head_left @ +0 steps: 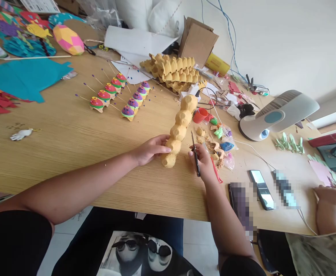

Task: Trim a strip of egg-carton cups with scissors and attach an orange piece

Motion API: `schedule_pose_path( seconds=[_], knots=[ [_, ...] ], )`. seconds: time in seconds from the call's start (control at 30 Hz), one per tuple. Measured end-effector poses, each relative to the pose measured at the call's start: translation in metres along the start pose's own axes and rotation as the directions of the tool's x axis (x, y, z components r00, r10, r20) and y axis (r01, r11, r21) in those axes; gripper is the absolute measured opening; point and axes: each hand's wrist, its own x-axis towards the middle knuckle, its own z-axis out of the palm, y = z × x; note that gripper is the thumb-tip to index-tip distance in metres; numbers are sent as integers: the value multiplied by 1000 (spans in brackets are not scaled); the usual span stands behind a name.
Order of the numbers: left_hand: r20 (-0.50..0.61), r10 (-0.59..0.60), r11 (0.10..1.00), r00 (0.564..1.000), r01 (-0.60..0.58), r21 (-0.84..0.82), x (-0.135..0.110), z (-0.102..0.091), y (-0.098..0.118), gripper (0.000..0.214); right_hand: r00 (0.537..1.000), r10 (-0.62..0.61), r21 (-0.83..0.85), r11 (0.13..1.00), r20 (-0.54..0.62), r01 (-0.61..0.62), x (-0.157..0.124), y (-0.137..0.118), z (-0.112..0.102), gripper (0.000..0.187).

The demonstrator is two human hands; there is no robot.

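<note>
A long strip of yellow egg-carton cups (180, 126) lies on the wooden table (70, 142), running away from me. My left hand (150, 148) rests against its near end, fingers curled on the lowest cups. My right hand (203, 161) is just right of the strip, closed around a thin dark tool with a red handle (196, 157), its tip pointing up beside the strip.
Painted egg-cup caterpillars (119, 96) with pin antennae stand mid-table, a pile of cut carton (172, 71) behind them. Paint pots and scraps (218, 140), a desk fan (274, 117) and phones (261, 189) lie right. Another person's hands (333, 197) work at far right. Coloured paper crafts (27, 50) fill the left.
</note>
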Motion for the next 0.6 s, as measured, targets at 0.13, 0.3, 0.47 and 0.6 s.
schedule_pose_path(
  seconds=[0.13,0.3,0.47,0.6],
  knots=[
    [-4,65,989,998,-64,137,-1,4,-1,51,1000,-17,149,989,25,13,-4,-3,2,36],
    [49,51,962,998,-62,265,-4,11,-1,62,998,-55,409,911,-14,56,-2,5,3,38],
    [130,23,925,991,-71,374,-8,12,-2,65,999,46,705,709,-18,-20,5,1,0,41],
    [146,-4,913,989,-56,403,-10,13,-1,68,997,51,787,616,-59,15,8,-7,-4,42]
  ],
)
